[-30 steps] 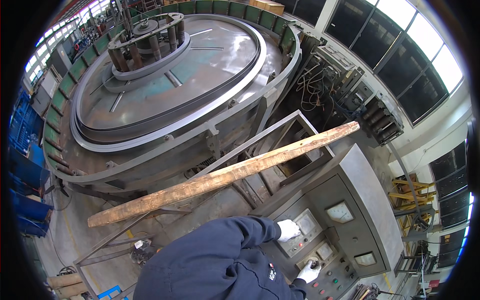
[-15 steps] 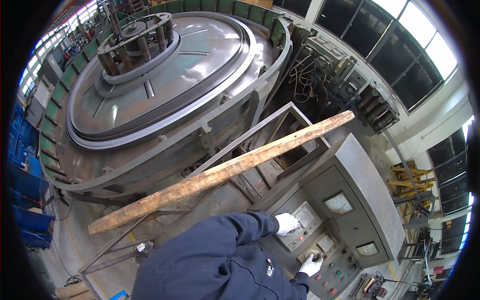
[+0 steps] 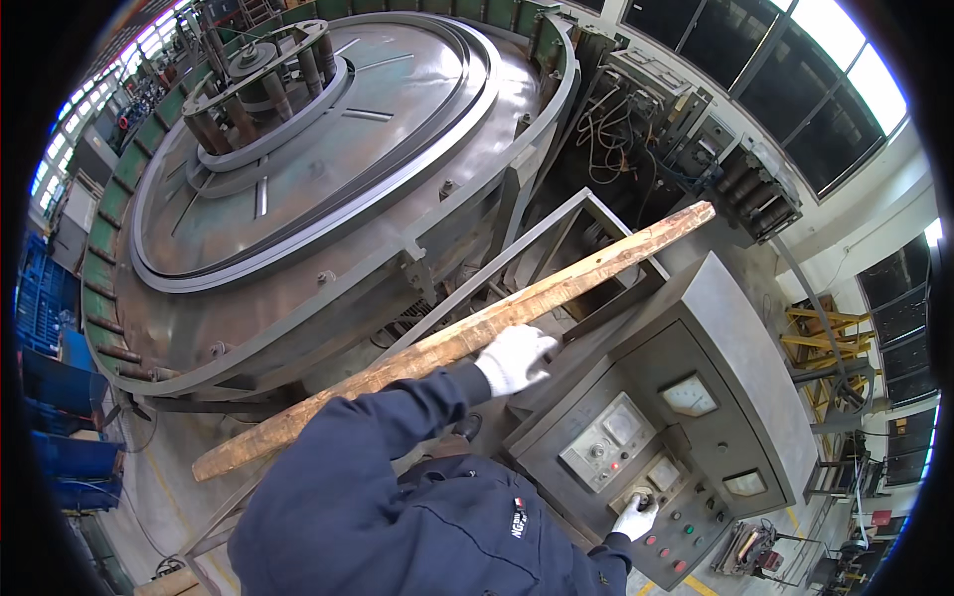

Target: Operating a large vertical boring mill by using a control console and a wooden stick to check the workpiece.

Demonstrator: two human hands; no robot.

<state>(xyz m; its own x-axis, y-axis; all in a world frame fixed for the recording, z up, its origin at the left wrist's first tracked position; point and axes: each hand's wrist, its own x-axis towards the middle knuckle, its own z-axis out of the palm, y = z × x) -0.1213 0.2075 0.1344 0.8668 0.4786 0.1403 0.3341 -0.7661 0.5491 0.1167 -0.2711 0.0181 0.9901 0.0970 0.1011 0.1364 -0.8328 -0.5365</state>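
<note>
My left hand [image 3: 515, 360], in a white glove, is raised in the air between the wooden beam [image 3: 467, 335] and the grey control console [image 3: 586, 392]. Its fingers are loosely bent and apart, with nothing in them. On the console's sloping panel, my right hand [image 3: 632, 519], also gloved in white, closes its fingers around a knob [image 3: 644, 494] below a small meter [image 3: 663, 473]. A second meter [image 3: 621, 425] sits further left on a light plate, with another knob [image 3: 597, 451] beside it. Red and green push buttons [image 3: 689, 530] lie just right of my right hand.
A huge round machine table [image 3: 328, 149] with concentric metal rings fills the upper left, inside a curved guard wall [image 3: 378, 298]. The long beam rests across a metal railing [image 3: 497, 263]. Cables [image 3: 606, 134] hang behind. Yellow steel stands [image 3: 825, 348] are at the right.
My left hand has left the console panel and moved up and left toward the beam. My right hand stays at its knob. The round table's slots and centre posts have shifted position.
</note>
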